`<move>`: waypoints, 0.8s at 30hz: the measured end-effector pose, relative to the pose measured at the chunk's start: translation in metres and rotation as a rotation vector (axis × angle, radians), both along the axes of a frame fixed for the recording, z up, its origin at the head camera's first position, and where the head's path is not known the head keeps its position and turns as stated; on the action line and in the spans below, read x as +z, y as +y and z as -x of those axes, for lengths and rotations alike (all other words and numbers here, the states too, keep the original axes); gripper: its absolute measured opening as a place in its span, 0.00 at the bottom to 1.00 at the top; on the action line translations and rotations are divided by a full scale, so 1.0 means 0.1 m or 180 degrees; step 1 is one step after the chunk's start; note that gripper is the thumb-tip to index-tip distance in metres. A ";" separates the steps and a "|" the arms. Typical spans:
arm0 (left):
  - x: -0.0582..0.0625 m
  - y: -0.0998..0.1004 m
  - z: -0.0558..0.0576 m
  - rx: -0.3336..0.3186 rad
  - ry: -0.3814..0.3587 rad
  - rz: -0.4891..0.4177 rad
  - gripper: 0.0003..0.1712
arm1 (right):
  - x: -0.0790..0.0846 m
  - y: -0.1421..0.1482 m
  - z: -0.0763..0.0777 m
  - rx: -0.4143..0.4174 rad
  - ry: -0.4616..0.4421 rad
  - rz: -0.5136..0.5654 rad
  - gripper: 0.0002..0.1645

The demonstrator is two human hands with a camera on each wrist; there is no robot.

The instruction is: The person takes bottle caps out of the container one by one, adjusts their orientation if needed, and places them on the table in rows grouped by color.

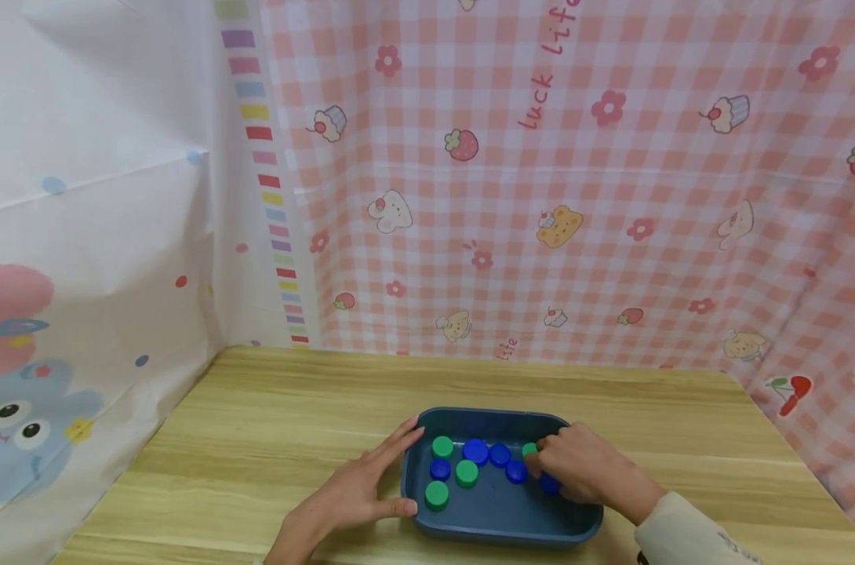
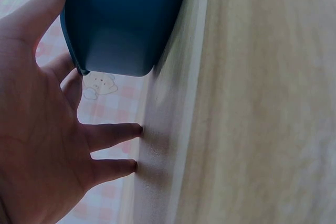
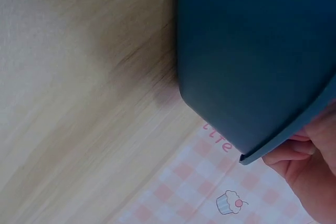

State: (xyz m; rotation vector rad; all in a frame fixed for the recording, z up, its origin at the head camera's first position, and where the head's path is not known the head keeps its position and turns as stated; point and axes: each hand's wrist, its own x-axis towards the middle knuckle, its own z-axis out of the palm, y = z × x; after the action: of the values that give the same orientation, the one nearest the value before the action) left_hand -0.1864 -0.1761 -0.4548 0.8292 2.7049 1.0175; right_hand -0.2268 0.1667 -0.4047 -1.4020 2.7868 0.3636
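Pink "luck life" cloth (image 1: 540, 180) behind tray (image 1: 494, 506)

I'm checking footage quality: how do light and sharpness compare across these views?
Head view: brightest, the round green plastic caps and round blue plastic caps distinct; left wrist view: dimmer, the left hand shadowed, the pale wood-grain table soft and streaky; right wrist view: the dark blue rectangular tray shaded outside, a soft shadow beside it.

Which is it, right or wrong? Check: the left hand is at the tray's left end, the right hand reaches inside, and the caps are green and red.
One colour is wrong: the head view shows green caps and blue caps, not red. The left hand is at the left end of the tray, and the right hand reaches inside.
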 end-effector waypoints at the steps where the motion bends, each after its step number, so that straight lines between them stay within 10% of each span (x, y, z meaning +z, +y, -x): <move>1: 0.00 0.00 0.00 0.0003 -0.0010 -0.0003 0.50 | 0.00 0.00 0.00 0.0002 -0.0008 0.0005 0.13; 24: 0.00 -0.01 0.00 -0.0037 0.0023 -0.0022 0.50 | 0.06 0.02 -0.06 0.0058 -0.0083 0.0253 0.15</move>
State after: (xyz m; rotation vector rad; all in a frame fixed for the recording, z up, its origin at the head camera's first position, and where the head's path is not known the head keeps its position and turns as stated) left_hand -0.1859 -0.1768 -0.4552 0.8504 2.7009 1.0239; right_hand -0.2207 0.1690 -0.3984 -1.4374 2.7989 0.2356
